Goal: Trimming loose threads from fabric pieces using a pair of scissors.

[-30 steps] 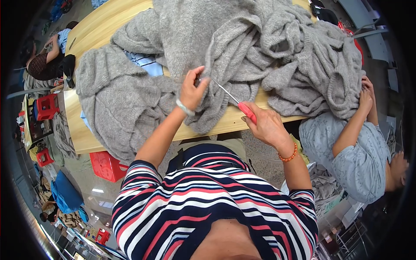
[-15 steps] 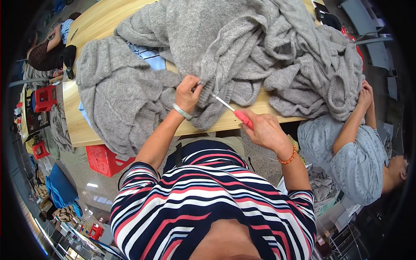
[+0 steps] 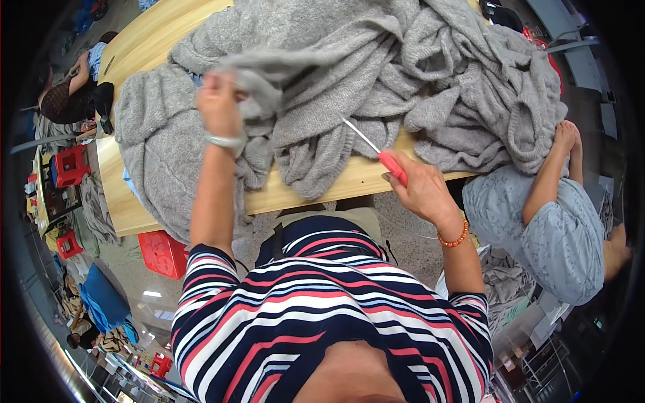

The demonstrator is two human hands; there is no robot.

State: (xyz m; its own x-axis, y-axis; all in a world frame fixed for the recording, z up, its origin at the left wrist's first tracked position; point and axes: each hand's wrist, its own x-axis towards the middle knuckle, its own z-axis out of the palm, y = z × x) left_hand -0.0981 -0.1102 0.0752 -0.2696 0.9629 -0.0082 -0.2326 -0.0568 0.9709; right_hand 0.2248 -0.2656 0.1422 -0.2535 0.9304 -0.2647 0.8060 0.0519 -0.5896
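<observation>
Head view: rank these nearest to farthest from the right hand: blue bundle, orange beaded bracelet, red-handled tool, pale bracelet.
1. Red-handled tool: gripped in the right hand
2. Orange beaded bracelet: on the right wrist
3. Pale bracelet: on the left wrist
4. Blue bundle: far left

left hand [image 3: 220, 104] | swung leftward (blurred) | grey knit fold [image 3: 265, 94] drawn along

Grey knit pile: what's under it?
The grey knit pile lies on a wooden table; a pale blue piece peeks out at left. Whatever else lies beneath is covered.
</observation>
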